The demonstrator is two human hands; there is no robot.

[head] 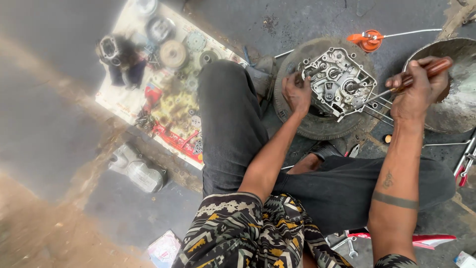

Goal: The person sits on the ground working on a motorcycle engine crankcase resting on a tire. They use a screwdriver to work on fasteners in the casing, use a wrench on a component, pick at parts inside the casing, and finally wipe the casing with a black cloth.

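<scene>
Where the dark concrete floor (59,99) filled most of the frame, a person was seen seated on it from above, with legs in dark trousers (233,129) folded across the centre. A printed sheet (144,99) was spread in the upper left of the frame, and it was covered with round gears, a cylinder part and other small engine pieces. A large metal basin (461,94) was cut off by the right edge of the frame. Just left of it, in the upper centre, a worn tyre (317,126) was laid flat, and an open engine crankcase (339,82) was set on top of it, with its gears and shafts facing up.

A grey metal engine cover (139,168) was left on the floor at lower left, below the sheet. An orange funnel-like piece (369,39) was lying at the top of the frame, above the tyre. Red-handled tools (463,166) were placed at the right edge.

The left hand (296,93) was pressed against the left side of the crankcase, with its fingers curled over the edge. The right hand (419,89) was closed in a fist around the brown handle of a screwdriver (411,79), and the thin shaft was pointed toward the right side of the crankcase.
</scene>
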